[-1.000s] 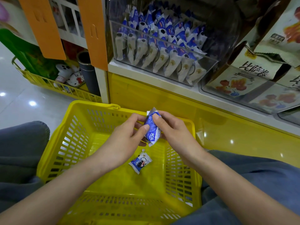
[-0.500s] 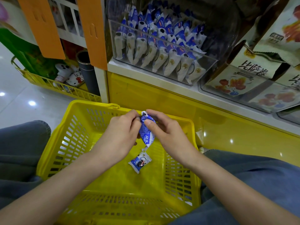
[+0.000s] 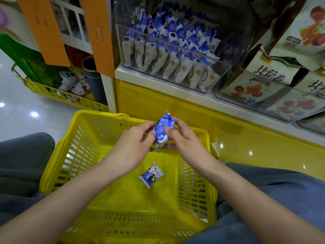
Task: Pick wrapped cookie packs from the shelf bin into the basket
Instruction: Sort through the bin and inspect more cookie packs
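A blue and white wrapped cookie pack (image 3: 162,130) is held upright over the far side of the yellow basket (image 3: 58,166). My left hand (image 3: 133,147) pinches its left edge and my right hand (image 3: 184,140) pinches its right edge, thumb on the front. Another cookie pack (image 3: 151,175) lies flat on the basket floor below them. The clear shelf bin (image 3: 221,73) above holds several rows of the same packs (image 3: 168,55) standing on end.
A second clear bin (image 3: 284,110) with larger snack bags sits to the right on the white shelf. A yellow shelf base stands behind the basket. A low yellow wire rack (image 3: 58,95) with plush toys is at the left. My knees flank the basket.
Both hands have turned the held pack between them and lifted it slightly; its printed blue back now faces me. The pack on the basket floor has not moved.
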The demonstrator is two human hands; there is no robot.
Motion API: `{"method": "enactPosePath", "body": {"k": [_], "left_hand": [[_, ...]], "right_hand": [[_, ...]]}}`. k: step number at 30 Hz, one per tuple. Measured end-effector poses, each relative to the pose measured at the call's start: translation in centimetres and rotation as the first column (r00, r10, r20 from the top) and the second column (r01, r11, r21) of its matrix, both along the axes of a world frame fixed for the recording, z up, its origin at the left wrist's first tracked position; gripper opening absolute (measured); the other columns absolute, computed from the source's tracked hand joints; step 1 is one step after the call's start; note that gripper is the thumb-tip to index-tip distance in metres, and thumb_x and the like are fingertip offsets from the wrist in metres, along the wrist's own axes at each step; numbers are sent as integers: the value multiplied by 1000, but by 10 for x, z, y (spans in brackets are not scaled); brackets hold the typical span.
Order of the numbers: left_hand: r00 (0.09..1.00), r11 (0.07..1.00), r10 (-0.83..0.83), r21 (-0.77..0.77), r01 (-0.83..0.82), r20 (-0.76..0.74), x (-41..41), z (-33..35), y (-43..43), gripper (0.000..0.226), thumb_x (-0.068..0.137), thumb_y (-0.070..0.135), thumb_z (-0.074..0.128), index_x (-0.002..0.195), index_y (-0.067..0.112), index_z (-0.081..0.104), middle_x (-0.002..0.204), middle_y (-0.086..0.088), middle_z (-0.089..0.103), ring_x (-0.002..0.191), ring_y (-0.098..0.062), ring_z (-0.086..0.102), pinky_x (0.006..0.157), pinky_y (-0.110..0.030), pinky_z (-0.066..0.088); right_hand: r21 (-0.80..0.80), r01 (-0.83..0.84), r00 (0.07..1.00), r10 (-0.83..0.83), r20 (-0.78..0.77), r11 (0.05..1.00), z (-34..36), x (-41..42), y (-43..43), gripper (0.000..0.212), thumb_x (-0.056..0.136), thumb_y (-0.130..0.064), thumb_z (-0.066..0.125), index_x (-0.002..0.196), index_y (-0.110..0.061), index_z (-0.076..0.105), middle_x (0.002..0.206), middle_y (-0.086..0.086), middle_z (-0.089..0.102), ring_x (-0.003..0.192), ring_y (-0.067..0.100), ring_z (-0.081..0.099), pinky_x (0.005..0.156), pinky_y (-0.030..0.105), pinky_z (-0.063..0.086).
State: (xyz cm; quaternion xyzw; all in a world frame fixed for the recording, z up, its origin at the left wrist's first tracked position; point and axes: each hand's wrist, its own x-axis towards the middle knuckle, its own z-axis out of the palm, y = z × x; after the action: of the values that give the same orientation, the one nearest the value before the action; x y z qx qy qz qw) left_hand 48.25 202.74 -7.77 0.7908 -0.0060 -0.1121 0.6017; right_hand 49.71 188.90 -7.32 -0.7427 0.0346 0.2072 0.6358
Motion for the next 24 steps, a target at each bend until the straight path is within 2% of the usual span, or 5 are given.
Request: {"method": "enactPosePath", "body": {"k": [5,10,15,20,24], "left_hand": [[982,931,75,-341,-131,-172,1,7,-8,18,95,20,44,91,25,61,78,14,67,71,4,63,64,-16,53],[968,904,207,-350,-245,-144,3,8,-9,15,95,12,45,94,11,59,78,-3,64,61,0,62,60,-22,55],[950,857,269,-409,-312,-161,4,8,-6,20,98,17,42,91,14,61,84,-5,69,67,-7,68,55,-20,55],[944,816,258,-476,-326,-204,4,12,-8,21,96,22,45,100,12,63,91,-5,70,74,-10,68,59,-23,55],[971,896,130,-396,-201,-200,4,16,-11,25,87,23,60,109,13,61,100,-4,71,84,-11,68,71,-23,55]], "right_hand": [[-324,7,959,85,270,946,-2,-2,-4,80,81,-27,69,144,-17,22,117,-12,52,97,-6,53,87,17,46],[-505,55,860,216,462,861,-5,-6,-1,84,67,-40,78,137,-18,37,116,-12,47,109,4,43,88,7,34],[-293,1,927,109,359,956,3,-4,-1,29,84,-25,66,111,-23,57,101,-9,63,90,1,57,78,17,44],[-122,43,954,-4,301,992,7,-4,-4,16,85,-15,64,101,-16,62,90,-5,67,79,6,62,76,29,51],[130,130,977,-149,152,983,9,-5,-7,18,92,-12,52,106,-2,59,92,9,67,70,9,66,62,20,54]]}}
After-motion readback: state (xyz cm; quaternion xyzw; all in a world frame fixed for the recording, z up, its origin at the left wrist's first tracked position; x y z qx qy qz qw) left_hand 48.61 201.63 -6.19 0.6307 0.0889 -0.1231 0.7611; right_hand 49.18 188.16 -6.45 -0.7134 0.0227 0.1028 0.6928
